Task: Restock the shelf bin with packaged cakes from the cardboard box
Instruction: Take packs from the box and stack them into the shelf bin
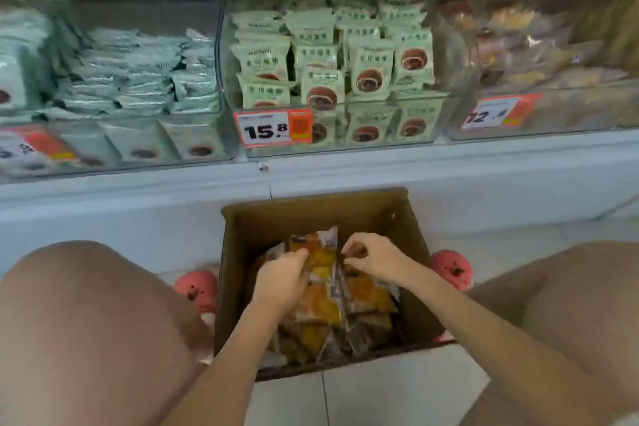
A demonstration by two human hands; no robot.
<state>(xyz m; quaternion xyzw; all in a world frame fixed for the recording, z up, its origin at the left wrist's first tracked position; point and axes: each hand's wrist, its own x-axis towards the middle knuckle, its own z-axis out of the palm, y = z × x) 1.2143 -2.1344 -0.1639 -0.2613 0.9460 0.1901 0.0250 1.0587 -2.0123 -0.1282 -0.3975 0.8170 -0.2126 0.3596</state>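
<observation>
An open cardboard box stands on the floor between my knees, holding several clear packets of yellow-orange cakes. Both hands are inside it. My left hand grips one upright cake packet by its left side. My right hand pinches the top right edge of the same bunch of packets with curled fingers. Above, a clear shelf bin with a 15.8 price tag holds several pale green cake packs.
A clear bin of grey-green packs sits to the left, another bin with brownish packets and an orange price tag to the right. My bare knees flank the box, with pink shoes beside it on the tiled floor.
</observation>
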